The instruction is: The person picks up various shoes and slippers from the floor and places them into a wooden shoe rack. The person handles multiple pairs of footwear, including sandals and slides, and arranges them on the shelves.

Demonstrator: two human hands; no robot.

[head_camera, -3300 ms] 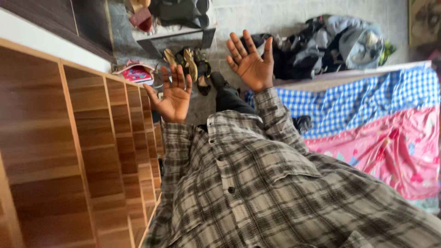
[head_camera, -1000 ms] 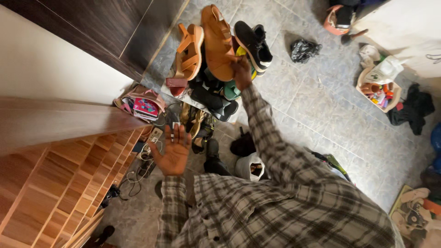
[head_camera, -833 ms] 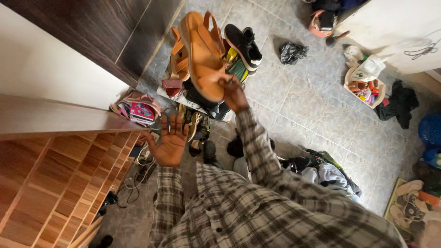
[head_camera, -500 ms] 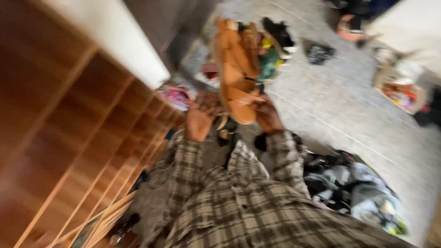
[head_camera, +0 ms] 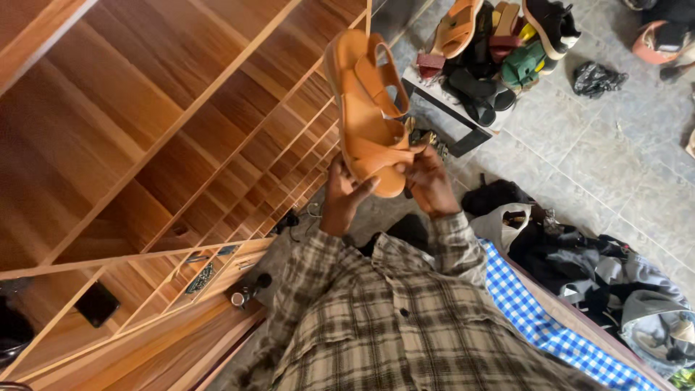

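The person holds an orange strapped sandal (head_camera: 369,116) up in front of the chest with both hands. The right hand (head_camera: 428,181) is clamped on its lower end, fingers curled over the strap, while the left hand (head_camera: 340,195) cups the sole from beneath with the thumb pressed to its edge; the two-handed hold appears to steady the long shoe as it is turned toward the shelving. The sandal sits just beside the open wooden shelf unit (head_camera: 166,137), whose narrow compartments fan out to the left of it. Beyond the sandal, a low rack (head_camera: 452,119) carries a heap of other shoes (head_camera: 499,43). Right of the sandal lies grey tiled floor (head_camera: 615,159), a pile of clothes (head_camera: 594,268) and a blue checked cloth (head_camera: 539,326).
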